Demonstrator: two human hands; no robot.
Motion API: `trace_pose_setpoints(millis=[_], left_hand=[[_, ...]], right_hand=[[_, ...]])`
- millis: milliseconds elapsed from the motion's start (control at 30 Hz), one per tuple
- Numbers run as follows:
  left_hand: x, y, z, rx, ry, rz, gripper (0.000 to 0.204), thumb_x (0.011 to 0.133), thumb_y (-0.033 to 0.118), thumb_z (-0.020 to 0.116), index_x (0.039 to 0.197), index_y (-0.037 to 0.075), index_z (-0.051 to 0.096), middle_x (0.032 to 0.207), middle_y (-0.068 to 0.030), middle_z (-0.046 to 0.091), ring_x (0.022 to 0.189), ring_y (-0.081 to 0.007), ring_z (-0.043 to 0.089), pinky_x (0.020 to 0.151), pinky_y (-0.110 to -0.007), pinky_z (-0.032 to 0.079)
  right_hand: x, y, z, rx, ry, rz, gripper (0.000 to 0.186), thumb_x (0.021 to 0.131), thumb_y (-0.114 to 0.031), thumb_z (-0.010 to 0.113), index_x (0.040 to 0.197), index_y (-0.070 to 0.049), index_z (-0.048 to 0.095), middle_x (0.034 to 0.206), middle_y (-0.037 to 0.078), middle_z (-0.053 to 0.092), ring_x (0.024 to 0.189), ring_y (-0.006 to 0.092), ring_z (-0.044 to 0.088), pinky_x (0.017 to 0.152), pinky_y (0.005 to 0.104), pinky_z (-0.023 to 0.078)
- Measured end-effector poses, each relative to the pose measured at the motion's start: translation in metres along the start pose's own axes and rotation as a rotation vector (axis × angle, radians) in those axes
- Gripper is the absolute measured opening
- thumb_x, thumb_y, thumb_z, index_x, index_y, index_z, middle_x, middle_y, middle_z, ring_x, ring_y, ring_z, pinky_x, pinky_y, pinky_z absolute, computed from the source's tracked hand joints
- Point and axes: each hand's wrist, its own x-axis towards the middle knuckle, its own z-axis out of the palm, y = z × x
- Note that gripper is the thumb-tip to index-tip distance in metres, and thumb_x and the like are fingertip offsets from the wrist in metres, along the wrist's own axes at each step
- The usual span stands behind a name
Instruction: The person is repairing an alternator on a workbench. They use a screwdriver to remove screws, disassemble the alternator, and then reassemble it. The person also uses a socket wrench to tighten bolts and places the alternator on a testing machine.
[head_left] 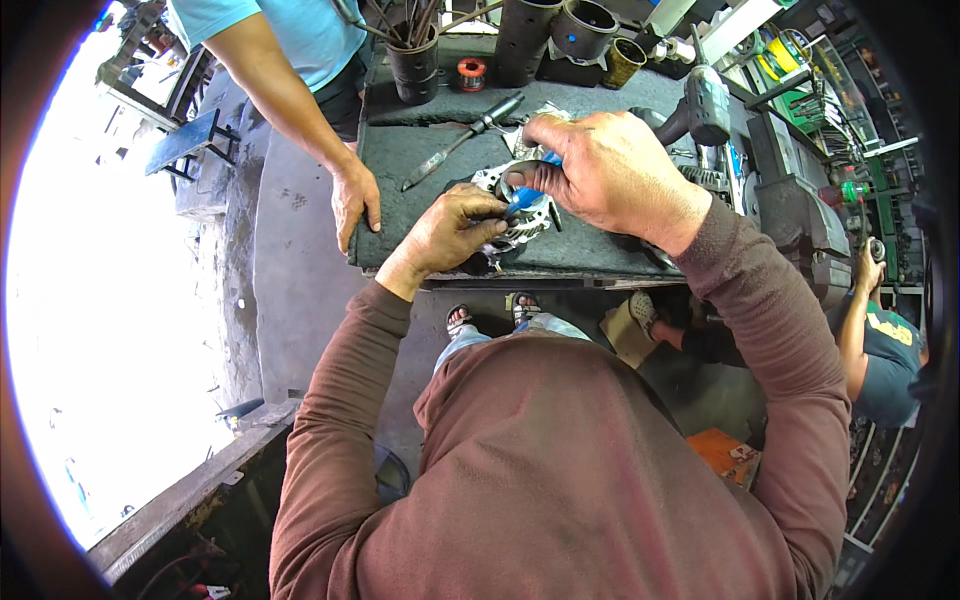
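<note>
A silver, round, slotted metal housing (527,234), which looks like an alternator part, lies on the dark workbench (600,252) in front of me. My right hand (625,178) is closed around a blue-handled tool (527,197) that slants down to the left over the housing. The tool's working tip is hidden. From the left, my left hand (452,228) has its fingers pinched together at the tool's lower end, by the housing's edge. What exactly those fingers grip does not show.
A metal rod-like tool (460,142) lies left of the housing. Behind it stand metal cylinders (415,72) and a red spool (471,74). A power driver (705,108) and a vise (800,215) are at right. Another person's hand (355,205) rests on the bench's left edge; a second person (888,345) is at far right.
</note>
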Motion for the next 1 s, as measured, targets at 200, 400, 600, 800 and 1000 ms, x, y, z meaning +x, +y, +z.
trace_pose_setpoints(millis=[200, 400, 600, 800, 1000], left_hand=[[0.002, 0.008, -0.001, -0.069, -0.017, -0.145, 0.022, 0.089, 0.009, 0.088, 0.102, -0.001, 0.075, 0.099, -0.0129, 0.074, 0.094, -0.0259, 0.07, 0.088, -0.039, 0.056], [0.001, 0.004, -0.002, -0.006, -0.005, -0.07, 0.032, 0.084, 0.015, 0.093, 0.106, 0.0, 0.075, 0.106, -0.0127, 0.074, 0.095, -0.024, 0.071, 0.088, -0.038, 0.057], [0.001, 0.011, 0.0, -0.007, 0.029, -0.22, 0.042, 0.079, 0.019, 0.098, 0.108, 0.001, 0.074, 0.106, -0.0127, 0.073, 0.096, -0.0236, 0.071, 0.089, -0.038, 0.057], [0.001, -0.001, 0.002, -0.14, -0.002, -0.182, 0.03, 0.084, 0.014, 0.093, 0.105, 0.0, 0.077, 0.103, -0.0138, 0.075, 0.097, -0.0254, 0.071, 0.088, -0.039, 0.057], [0.0, 0.011, 0.0, -0.022, 0.029, -0.073, 0.026, 0.087, 0.01, 0.089, 0.109, 0.001, 0.078, 0.102, -0.0143, 0.075, 0.102, -0.0286, 0.071, 0.092, -0.041, 0.057]], right_hand=[[-0.001, 0.023, 0.031, -0.004, 0.519, -0.45, 0.055, 0.099, -0.035, 0.075, 0.139, -0.001, 0.06, 0.116, 0.021, 0.069, 0.108, 0.0413, 0.067, 0.098, 0.0496, 0.055], [-0.003, -0.001, 0.009, 0.021, 0.145, 0.038, 0.047, 0.097, -0.041, 0.078, 0.126, -0.006, 0.071, 0.113, 0.022, 0.077, 0.106, 0.037, 0.074, 0.088, 0.0474, 0.058], [0.003, 0.013, 0.015, 0.033, 0.313, -0.228, 0.044, 0.099, -0.036, 0.074, 0.132, -0.007, 0.066, 0.111, 0.02, 0.075, 0.107, 0.0396, 0.073, 0.089, 0.0531, 0.056], [0.001, 0.022, 0.033, -0.142, 0.611, -0.405, 0.05, 0.098, -0.045, 0.074, 0.127, -0.004, 0.072, 0.136, 0.018, 0.066, 0.126, 0.0355, 0.065, 0.101, 0.0453, 0.056], [0.003, 0.016, 0.026, -0.013, 0.29, -0.168, 0.044, 0.1, -0.04, 0.074, 0.129, -0.007, 0.072, 0.094, 0.017, 0.075, 0.093, 0.0394, 0.074, 0.089, 0.0509, 0.058]])
